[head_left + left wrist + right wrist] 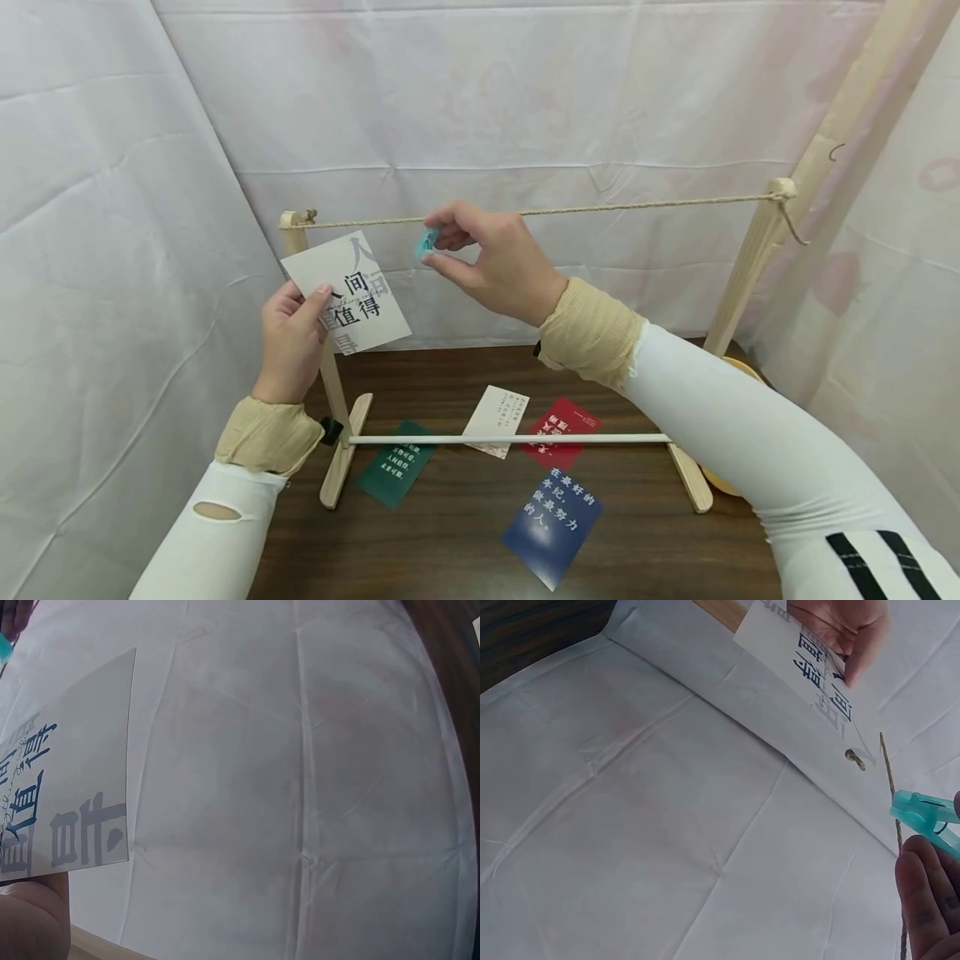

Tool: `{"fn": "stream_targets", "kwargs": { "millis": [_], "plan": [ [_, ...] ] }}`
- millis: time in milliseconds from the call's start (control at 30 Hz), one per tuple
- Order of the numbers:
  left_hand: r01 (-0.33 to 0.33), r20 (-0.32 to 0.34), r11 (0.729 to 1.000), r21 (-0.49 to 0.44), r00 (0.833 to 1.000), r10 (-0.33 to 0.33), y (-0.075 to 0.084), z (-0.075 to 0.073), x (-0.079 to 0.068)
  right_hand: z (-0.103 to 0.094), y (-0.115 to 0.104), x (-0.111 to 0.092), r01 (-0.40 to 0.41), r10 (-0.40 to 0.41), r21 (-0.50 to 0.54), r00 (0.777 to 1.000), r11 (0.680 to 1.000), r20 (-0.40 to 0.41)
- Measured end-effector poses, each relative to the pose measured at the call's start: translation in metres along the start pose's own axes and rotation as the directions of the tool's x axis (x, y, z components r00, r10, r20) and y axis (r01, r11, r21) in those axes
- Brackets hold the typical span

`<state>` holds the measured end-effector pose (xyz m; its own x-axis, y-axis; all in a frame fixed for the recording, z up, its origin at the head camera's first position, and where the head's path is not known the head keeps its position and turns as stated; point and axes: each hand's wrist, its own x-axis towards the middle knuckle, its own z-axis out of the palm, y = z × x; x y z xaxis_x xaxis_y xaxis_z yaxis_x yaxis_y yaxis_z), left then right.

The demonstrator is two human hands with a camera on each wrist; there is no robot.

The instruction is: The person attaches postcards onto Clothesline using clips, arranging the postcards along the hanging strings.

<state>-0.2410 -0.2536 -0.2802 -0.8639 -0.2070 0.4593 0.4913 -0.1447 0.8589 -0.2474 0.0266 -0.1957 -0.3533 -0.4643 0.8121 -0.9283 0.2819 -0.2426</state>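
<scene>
My left hand pinches a white card with dark and grey Chinese characters, thumb on its front. The card is tilted, just below the left end of a twine line. Between the thumb and fingers of my right hand is a small turquoise clothespin, close to the twine. In the right wrist view the clothespin shows beside the twine; whether it touches the twine I cannot tell. Card and clothespin are apart.
A wooden frame with a left post and right post carries the twine; a white bar joins its feet. On the brown table lie a green card, a cream card, a red card and a blue card.
</scene>
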Motion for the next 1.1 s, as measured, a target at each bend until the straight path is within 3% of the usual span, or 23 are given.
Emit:
{"fn": "stream_targets", "kwargs": {
  "millis": [800,1100],
  "plan": [
    [-0.027,0.037,0.997,-0.068,0.999,0.03,0.006,0.001,0.003,0.005,-0.003,0.028,0.006,-0.004,0.05,1.0,0.999,-0.029],
    [-0.033,0.019,0.996,-0.08,0.999,0.034,0.006,0.0,0.002,0.009,-0.005,0.038,0.01,-0.009,0.021,1.0,1.0,-0.027]
  ]
}}
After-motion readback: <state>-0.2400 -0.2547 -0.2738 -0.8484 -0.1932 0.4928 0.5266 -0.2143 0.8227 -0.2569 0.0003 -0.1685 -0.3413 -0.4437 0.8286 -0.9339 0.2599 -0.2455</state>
